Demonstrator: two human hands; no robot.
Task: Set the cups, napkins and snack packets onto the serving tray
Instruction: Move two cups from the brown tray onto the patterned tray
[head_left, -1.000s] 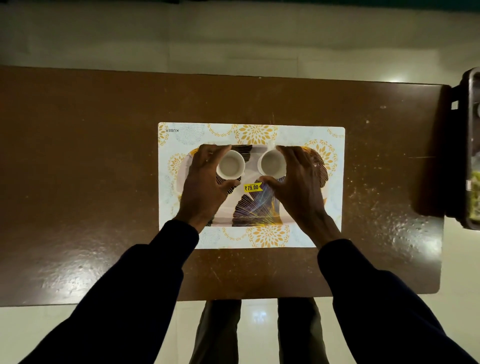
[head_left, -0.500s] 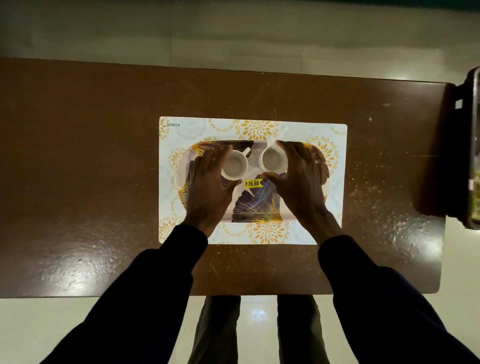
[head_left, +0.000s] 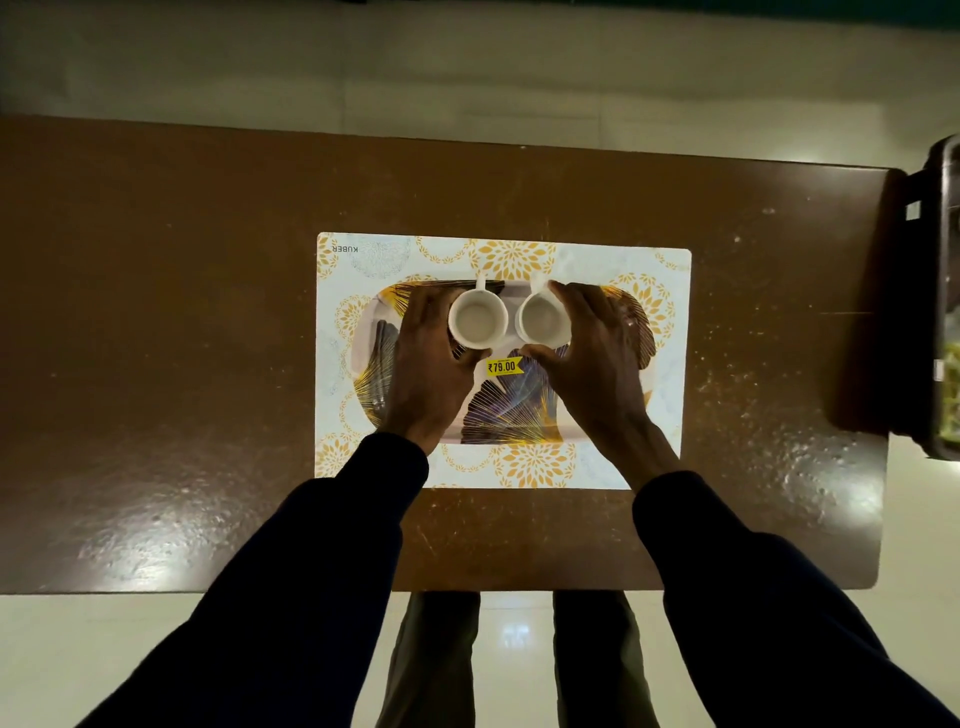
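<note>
Left hand (head_left: 426, 358) grips left cup (head_left: 478, 318), right hand (head_left: 587, 358) grips right cup (head_left: 543, 318), both seemingly empty, at tray's (head_left: 363, 353) 12 o'clock edge; its 6 o'clock half open.
</note>
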